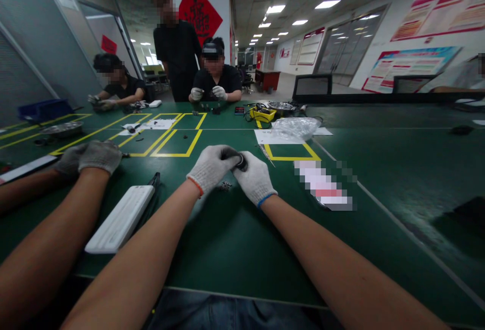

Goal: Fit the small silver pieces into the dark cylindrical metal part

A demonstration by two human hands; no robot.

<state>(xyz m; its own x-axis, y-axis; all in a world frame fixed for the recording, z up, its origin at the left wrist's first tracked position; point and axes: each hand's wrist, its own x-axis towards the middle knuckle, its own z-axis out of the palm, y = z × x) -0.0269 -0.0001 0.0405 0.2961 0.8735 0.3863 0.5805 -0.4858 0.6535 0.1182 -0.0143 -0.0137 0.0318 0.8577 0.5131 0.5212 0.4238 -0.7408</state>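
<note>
While both gloved hands meet at frame centre, left hand [210, 167] and right hand [254, 178] have fingers clamped together on a small black ring part [238, 160], above the green table [235, 239]; white case [120, 219] lower left.

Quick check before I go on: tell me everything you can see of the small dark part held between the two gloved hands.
The small dark part looks black, rounded, perhaps ring-shaped, and slightly glossy; its material cannot be told. It is held above the green table, pinched between the left hand and the right hand, both in white knit gloves. Fingers cover most of it, so only its top edge shows. Small dark pieces lie on the mat just beneath, apart from it.
</note>
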